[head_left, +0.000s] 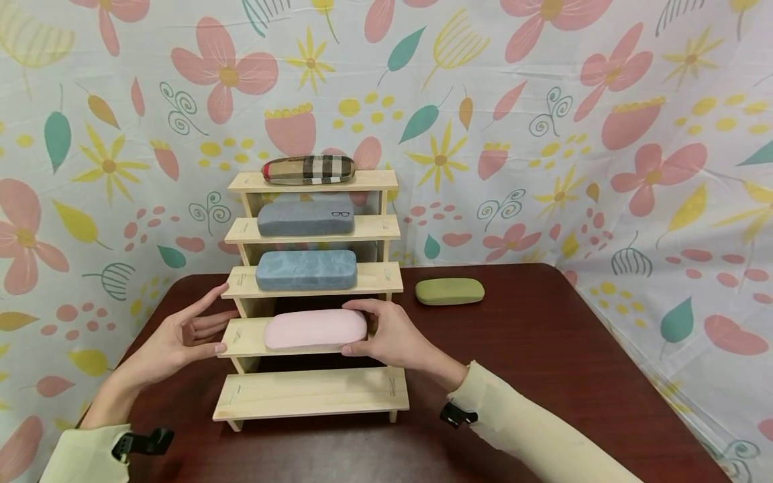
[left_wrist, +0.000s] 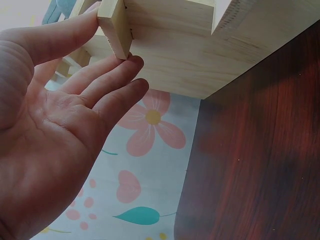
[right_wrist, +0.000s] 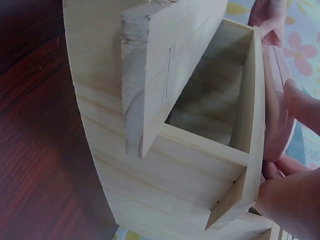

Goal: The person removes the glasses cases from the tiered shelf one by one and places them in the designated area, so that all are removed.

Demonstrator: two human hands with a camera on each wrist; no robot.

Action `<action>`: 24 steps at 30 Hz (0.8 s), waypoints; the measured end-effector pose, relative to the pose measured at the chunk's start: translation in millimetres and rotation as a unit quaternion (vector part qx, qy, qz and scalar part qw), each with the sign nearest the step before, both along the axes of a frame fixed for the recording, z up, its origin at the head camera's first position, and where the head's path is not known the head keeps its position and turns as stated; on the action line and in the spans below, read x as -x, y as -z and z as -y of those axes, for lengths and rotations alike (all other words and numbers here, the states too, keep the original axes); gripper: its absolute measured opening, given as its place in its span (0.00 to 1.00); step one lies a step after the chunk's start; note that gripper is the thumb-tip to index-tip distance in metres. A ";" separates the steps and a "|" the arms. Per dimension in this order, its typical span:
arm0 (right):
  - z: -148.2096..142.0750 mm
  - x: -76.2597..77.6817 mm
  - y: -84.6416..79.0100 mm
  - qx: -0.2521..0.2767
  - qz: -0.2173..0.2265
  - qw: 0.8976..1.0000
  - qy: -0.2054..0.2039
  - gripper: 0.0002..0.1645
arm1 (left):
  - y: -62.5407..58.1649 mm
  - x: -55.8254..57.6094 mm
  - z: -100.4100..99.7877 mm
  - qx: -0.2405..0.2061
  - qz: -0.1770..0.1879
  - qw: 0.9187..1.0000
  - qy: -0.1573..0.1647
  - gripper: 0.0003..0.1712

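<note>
The right hand (head_left: pixel 395 335) grasped the right end of a pale pink case (head_left: pixel 315 329), its thumb at the front and its fingers at the back of the rounded end. The case lay lengthwise at the second tier from the bottom (head_left: pixel 244 337) of a stepped wooden stand (head_left: pixel 311 394), nearer the right end of that board than the left; whether its whole underside rested on the wood could not be told. The left hand (head_left: pixel 172 343) was unclenched, its fingers stretched out at the left side of the stand: the thumb touched the end of the same tier, while the index finger reached up to the end of the tier above. In the left wrist view, the end of a board stood between the thumb and the other fingers.

Above the pink case, a mottled blue case (head_left: pixel 306 270) sat on the third tier, a grey case (head_left: pixel 298 220) with a small drawing of spectacles on the fourth, and a plaid case (head_left: pixel 308 170) with a red left tip on the top one. The stand stood on a dark reddish-brown surface (head_left: pixel 513 376). An olive-green case (head_left: pixel 449 291) lay on that surface to the right of the stand, apart from it, near the back edge. A white cloth (head_left: pixel 374 67) printed with flowers and leaves hung behind
</note>
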State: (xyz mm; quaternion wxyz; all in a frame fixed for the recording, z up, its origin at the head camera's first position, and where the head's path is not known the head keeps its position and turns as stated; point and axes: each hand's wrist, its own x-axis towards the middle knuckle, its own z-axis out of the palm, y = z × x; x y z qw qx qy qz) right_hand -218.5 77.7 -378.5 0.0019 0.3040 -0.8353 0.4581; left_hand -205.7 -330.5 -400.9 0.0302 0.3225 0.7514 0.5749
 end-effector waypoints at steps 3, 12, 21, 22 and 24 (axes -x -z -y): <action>0.3 -1.0 0.2 0.014 0.008 1.000 0.000 0.39 | 0.4 0.0 0.3 0.000 0.000 1.000 0.000 0.57; -4.5 -5.9 1.7 0.047 0.023 0.999 -0.009 0.37 | 0.6 0.3 1.1 0.001 0.000 1.000 -0.002 0.57; -15.8 -13.3 -1.6 0.081 0.049 0.995 -0.026 0.36 | 0.2 0.1 0.8 0.000 0.002 1.000 -0.002 0.57; -17.3 -14.0 -2.2 0.083 0.049 0.995 -0.026 0.36 | 0.3 0.2 0.8 0.000 0.003 1.000 -0.001 0.57; -20.9 -15.2 -3.7 0.088 0.050 0.994 -0.027 0.36 | 0.7 0.2 0.9 0.001 0.004 1.000 -0.001 0.57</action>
